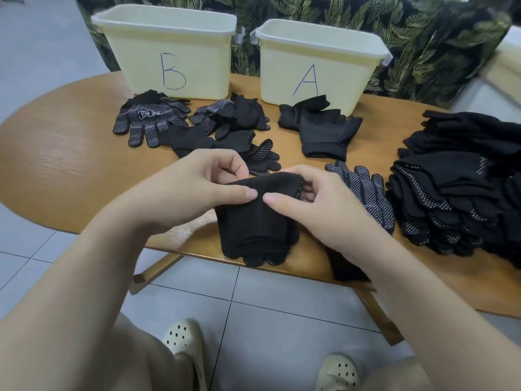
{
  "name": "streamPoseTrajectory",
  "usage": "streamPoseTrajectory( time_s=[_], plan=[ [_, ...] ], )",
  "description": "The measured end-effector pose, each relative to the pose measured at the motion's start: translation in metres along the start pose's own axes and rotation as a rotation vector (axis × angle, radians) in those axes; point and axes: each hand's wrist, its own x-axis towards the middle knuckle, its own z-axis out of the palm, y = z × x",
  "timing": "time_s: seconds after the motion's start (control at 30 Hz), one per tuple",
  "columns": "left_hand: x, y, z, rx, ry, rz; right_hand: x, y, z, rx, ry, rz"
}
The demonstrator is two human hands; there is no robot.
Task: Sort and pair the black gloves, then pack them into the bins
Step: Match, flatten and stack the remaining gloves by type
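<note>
Both hands hold a pair of black gloves (253, 224) by the cuff above the table's near edge, fingers hanging down. My left hand (194, 187) pinches the cuff's left side and my right hand (318, 204) pinches its right side. Two pale yellow bins stand at the back: bin B (169, 52) on the left and bin A (318, 60) on the right. In front of bin B lie dotted gloves (149, 119) and more black gloves (225, 125). Plain black gloves (321, 128) lie in front of bin A.
A big pile of black gloves (456, 184) covers the table's right side, with one dotted glove (366, 190) beside my right hand. The wooden table (62, 153) has bare surface on the left. A leaf-patterned cloth (423, 38) hangs behind the bins.
</note>
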Motion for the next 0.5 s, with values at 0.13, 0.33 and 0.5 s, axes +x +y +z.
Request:
streamPoseTrajectory(
  time_s=[0.13,0.33,0.5],
  plan=[
    [-0.007,0.004,0.000,-0.178,0.121,0.049,0.006,-0.008,-0.004,0.381,-0.090,0.019],
    [0.003,0.013,0.012,-0.309,0.220,0.086,0.011,-0.014,-0.013,0.588,0.094,-0.058],
    [0.016,0.023,0.039,-0.284,0.167,0.137,0.006,-0.014,-0.033,0.602,0.267,-0.132]
  ],
)
